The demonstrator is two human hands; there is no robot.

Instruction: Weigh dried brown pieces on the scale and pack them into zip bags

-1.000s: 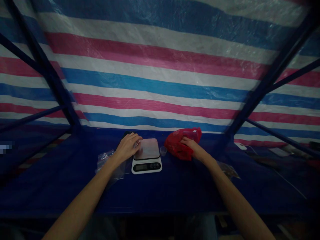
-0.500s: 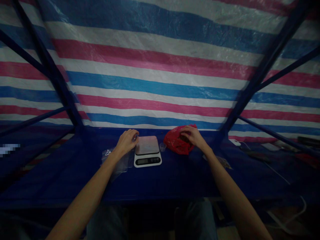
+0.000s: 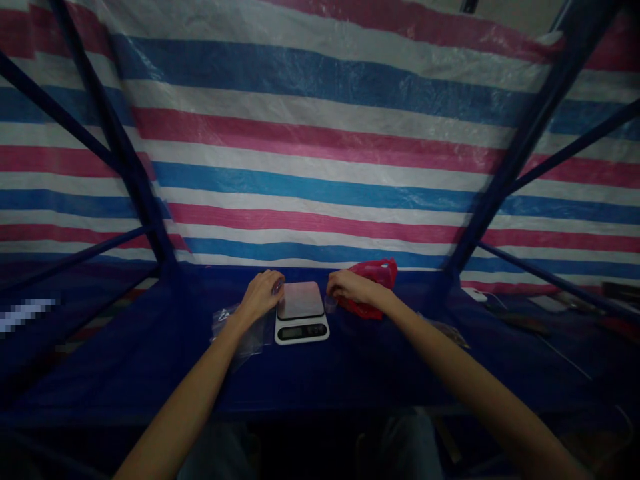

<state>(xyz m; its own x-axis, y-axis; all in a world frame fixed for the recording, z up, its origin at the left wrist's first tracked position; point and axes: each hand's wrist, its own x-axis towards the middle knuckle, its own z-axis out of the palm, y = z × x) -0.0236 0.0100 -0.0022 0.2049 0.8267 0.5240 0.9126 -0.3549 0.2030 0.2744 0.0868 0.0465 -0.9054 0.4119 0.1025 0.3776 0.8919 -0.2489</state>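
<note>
A white digital kitchen scale (image 3: 302,335) lies in the middle of the blue table, its metal plate bare. At the plate's left edge, my left hand (image 3: 263,293) is closed round a small clear plastic piece (image 3: 277,287), round in outline. A small clear plastic cup (image 3: 331,305) stands just right of the scale. Above that cup is my right hand (image 3: 354,285), its fingers drawn together; whatever they hold is hidden. Behind the right hand and partly covered by it sits a crumpled red plastic bag (image 3: 383,272).
Clear plastic bags (image 3: 250,341) lie under and beside my left forearm. Another packet (image 3: 450,332) lies right of my right forearm. A white power strip (image 3: 474,295) with a cable is farther right. Blue metal posts (image 3: 165,247) and a striped sheet (image 3: 320,193) enclose the back.
My right hand has left the red bag and moved left to above the small cup. My left hand stays by the scale. The whole view has tilted slightly.
</note>
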